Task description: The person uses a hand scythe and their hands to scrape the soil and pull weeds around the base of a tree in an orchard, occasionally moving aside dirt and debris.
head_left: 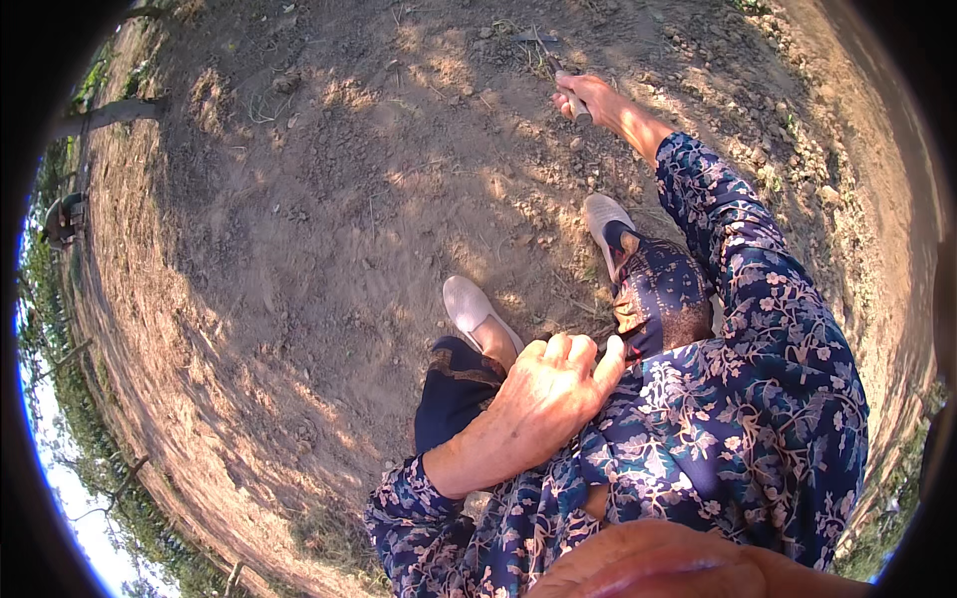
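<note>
My right hand (590, 97) reaches far forward, its fingers wrapped round the wooden handle (575, 106) of a short hand hoe. Beyond the fist, the hoe's thin shank leads to a narrow blade (536, 38) at the soil, beside a little dry grass. Close to my body, my left hand (543, 404) is held over my lap in front of the patterned shirt (698, 429). Its fingers are curled and the thumb points forward; the fingertips are hidden, so anything in them cannot be seen.
Dry, crumbly soil (299, 219) with clods and scraps of grass surrounds my two pale shoes (469, 304). Rougher clods (797, 149) lie at the right. A branch or trunk (115, 115) and a dark object (65, 219) show at the far left, near green plants.
</note>
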`<state>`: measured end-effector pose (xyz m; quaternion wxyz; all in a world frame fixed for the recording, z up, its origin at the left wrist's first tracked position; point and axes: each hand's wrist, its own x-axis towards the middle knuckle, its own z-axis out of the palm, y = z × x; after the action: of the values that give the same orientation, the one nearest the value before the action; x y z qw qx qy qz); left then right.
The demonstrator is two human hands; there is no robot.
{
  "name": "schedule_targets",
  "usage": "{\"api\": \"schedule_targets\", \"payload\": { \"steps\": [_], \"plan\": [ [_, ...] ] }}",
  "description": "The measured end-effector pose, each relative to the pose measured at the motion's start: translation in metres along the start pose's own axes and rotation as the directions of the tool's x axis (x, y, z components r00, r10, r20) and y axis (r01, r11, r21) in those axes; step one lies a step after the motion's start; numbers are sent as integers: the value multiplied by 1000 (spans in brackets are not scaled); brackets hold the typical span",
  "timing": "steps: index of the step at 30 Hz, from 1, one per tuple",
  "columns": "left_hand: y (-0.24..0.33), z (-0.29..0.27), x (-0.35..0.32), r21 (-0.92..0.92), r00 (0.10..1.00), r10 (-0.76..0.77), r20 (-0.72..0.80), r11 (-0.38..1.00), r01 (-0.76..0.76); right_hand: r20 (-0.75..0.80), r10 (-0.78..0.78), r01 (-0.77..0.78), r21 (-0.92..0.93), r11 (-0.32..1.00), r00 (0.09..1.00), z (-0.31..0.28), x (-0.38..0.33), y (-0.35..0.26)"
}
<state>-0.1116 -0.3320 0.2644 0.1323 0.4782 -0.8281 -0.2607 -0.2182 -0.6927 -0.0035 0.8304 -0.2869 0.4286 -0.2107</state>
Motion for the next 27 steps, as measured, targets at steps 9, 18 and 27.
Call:
{"api": "schedule_targets", "payload": {
  "steps": [9,18,27],
  "plan": [
    [-3,1,8,8,996,-44,80,999,44,48,86,-84,-60,995,995,9,3,45],
    [1,2,5,-21,997,-14,80,1000,16,-29,260,-225,-601,767,965,27,-93,38],
    [-12,-7,1,10,988,-120,101,993,120,-5,-35,34,-178,983,999,97,68,-34]
  ]
}}
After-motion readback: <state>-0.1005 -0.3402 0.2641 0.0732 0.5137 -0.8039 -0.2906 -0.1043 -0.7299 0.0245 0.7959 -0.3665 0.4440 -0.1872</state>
